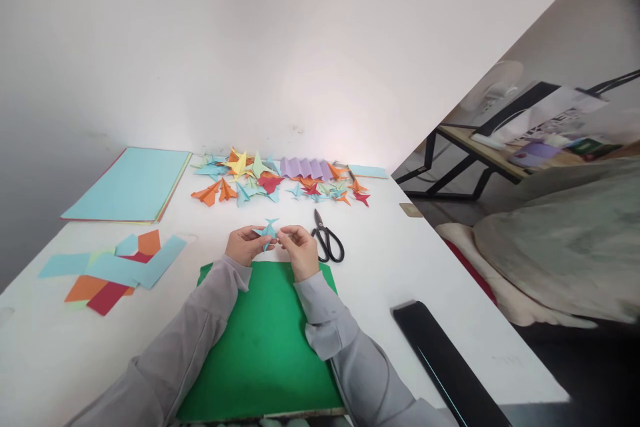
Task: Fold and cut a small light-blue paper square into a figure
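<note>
Above the far edge of a green mat (270, 347), a small light-blue folded paper figure (268, 231) with pointed tips is between my two hands. My left hand (245, 244) has its fingers closed on the figure's left side. At its right side, my right hand (300, 250) pinches the paper's edge with thumb and index finger. Black-handled scissors (327, 239) lie just right of my right hand. Farther back, many folded paper figures (240, 166) in orange, yellow, red, green and blue lie in a group beside a pleated purple paper (306, 168).
Loose coloured paper strips (117, 268) overlap at the left. A stack of coloured sheets (131, 184) lies at the back left, near the wall. On the right are a long black object (445, 360) and the white table's (480, 327) edge.
</note>
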The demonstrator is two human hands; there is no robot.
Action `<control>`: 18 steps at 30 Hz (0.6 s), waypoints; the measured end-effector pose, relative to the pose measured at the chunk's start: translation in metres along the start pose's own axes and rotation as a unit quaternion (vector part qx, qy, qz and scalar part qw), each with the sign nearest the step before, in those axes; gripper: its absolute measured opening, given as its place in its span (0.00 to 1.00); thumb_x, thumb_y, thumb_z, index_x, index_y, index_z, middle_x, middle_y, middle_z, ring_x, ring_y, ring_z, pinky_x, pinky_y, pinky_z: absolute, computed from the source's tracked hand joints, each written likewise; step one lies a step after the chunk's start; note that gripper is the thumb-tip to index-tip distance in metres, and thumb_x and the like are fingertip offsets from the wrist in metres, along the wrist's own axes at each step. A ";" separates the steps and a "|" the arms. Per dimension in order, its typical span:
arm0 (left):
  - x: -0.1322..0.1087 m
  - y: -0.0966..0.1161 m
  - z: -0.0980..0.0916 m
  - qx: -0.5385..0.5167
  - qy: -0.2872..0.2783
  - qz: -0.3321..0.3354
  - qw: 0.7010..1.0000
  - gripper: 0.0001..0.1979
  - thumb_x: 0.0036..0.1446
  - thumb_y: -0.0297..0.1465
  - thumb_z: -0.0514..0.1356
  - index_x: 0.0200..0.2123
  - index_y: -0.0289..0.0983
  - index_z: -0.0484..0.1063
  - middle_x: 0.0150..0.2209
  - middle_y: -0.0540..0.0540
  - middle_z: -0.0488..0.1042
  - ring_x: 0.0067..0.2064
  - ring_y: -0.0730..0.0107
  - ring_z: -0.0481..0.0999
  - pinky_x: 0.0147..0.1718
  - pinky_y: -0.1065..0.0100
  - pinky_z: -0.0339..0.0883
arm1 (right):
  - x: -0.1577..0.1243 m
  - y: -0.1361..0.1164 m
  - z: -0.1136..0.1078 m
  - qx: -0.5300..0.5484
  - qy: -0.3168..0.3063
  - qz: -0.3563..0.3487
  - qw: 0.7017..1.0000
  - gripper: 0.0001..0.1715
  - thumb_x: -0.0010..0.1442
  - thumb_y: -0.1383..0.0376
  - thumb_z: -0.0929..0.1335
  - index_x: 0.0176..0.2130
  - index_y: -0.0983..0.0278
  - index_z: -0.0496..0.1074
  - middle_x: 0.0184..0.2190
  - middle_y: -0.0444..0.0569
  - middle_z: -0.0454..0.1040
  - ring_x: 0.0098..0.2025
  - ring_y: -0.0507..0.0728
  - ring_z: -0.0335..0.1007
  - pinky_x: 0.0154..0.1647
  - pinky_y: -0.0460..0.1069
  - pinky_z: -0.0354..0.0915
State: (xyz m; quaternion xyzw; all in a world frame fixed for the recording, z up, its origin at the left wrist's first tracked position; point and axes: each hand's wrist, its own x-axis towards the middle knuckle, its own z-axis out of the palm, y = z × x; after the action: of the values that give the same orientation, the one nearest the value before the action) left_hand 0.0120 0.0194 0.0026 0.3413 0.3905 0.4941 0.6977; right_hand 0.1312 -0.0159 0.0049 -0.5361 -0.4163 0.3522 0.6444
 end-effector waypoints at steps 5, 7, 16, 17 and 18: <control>0.003 -0.003 -0.003 0.047 0.020 0.046 0.998 0.19 0.22 0.29 0.72 0.24 0.31 0.74 0.18 0.47 0.75 0.22 0.66 0.75 0.29 0.61 0.73 | -0.007 -0.006 0.002 -0.150 0.013 -0.152 0.977 0.04 0.48 0.65 0.69 0.25 0.63 0.71 0.31 0.49 0.69 0.38 0.56 0.66 0.34 0.51 0.64; 0.002 -0.002 -0.001 0.060 0.024 0.055 0.996 0.18 0.21 0.27 0.72 0.22 0.32 0.74 0.18 0.48 0.75 0.22 0.67 0.75 0.29 0.63 0.73 | -0.009 -0.005 0.003 -0.191 0.006 -0.167 0.967 0.03 0.48 0.65 0.69 0.25 0.63 0.71 0.33 0.49 0.68 0.40 0.57 0.65 0.38 0.53 0.63; -0.005 0.002 0.007 0.088 -0.014 0.066 0.994 0.17 0.17 0.26 0.71 0.20 0.32 0.74 0.24 0.44 0.78 0.28 0.64 0.77 0.32 0.63 0.73 | -0.010 -0.002 0.006 -0.200 0.011 -0.209 0.957 0.06 0.48 0.71 0.66 0.22 0.64 0.67 0.35 0.51 0.66 0.41 0.58 0.64 0.42 0.54 0.61; -0.006 0.001 0.008 0.088 -0.017 0.068 0.994 0.17 0.18 0.27 0.71 0.20 0.31 0.74 0.24 0.44 0.78 0.28 0.64 0.77 0.33 0.63 0.73 | -0.010 -0.003 0.007 -0.194 0.019 -0.202 0.960 0.07 0.47 0.72 0.66 0.21 0.64 0.66 0.35 0.51 0.66 0.40 0.57 0.64 0.41 0.54 0.62; -0.007 0.000 0.009 0.087 -0.019 0.070 0.994 0.16 0.20 0.28 0.71 0.20 0.31 0.74 0.25 0.44 0.78 0.29 0.64 0.77 0.33 0.64 0.73 | -0.011 -0.004 0.007 -0.189 0.027 -0.193 0.962 0.08 0.47 0.72 0.66 0.19 0.64 0.66 0.35 0.50 0.66 0.40 0.57 0.64 0.41 0.54 0.62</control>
State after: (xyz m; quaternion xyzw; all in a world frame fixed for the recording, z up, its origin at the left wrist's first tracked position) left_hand 0.0181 0.0124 0.0084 0.4368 0.3942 0.4990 0.6363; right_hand 0.1208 -0.0234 0.0075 -0.5668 -0.5535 0.1218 0.5980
